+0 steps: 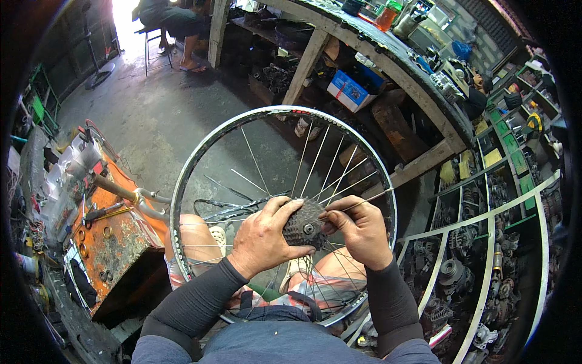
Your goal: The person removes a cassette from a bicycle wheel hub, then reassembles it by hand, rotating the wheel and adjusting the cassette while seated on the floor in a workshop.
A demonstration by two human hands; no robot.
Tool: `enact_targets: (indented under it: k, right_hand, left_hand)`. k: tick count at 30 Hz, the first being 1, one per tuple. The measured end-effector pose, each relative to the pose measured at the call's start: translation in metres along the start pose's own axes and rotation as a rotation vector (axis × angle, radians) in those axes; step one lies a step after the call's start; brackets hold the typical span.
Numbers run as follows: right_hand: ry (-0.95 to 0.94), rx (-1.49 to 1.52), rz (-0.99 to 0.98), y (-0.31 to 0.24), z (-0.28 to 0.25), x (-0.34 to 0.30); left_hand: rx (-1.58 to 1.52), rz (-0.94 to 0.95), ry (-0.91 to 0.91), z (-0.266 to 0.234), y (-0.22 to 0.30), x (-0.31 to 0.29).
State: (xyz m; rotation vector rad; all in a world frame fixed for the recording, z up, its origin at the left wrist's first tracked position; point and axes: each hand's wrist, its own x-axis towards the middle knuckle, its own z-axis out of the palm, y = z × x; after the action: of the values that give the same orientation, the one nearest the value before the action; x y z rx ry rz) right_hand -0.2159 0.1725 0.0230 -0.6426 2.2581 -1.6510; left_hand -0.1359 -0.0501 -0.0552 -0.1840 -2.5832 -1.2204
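Note:
A bicycle wheel with a silver and black rim (176, 200) rests across my lap, its hub side facing up. At its centre sits a dark sprocket cassette (297, 233). My left hand (265, 235) is wrapped over the cassette's left side, with fingers on top and the thumb along the near edge. Just right of the cassette, my right hand (362, 229) pinches a thin spoke (379, 195) close to the hub. This spoke's outer end reaches toward the right side of the rim. Several other spokes run from hub to rim, while some lie loose at odd angles.
Left of me stands a worn orange box (121, 252) with metal rings and tools, beside a fork-like tube (115, 187). Compartment shelves (485, 215) full of metal parts curve along the right. A wooden workbench (315, 60) shelters a blue-white carton (351, 90). Another person (173, 21) sits far left.

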Motion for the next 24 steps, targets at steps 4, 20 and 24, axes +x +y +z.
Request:
enact_targets:
  k: [4, 20, 24]
  right_hand:
    - [-0.035, -0.146, -0.017, -0.006, 0.002, 0.006]
    - [-0.542, -0.475, -0.357, -0.049, 0.004, 0.043]
    - [-0.68, -0.715, -0.533, -0.054, -0.005, 0.029]
  left_hand:
    - [-0.032, -0.009, 0.009, 0.002, 0.0, 0.0]
    - [-0.117, -0.022, -0.087, 0.001, -0.007, 0.0]
    - [-0.116, -0.019, -0.085, -0.001, -0.004, 0.003]
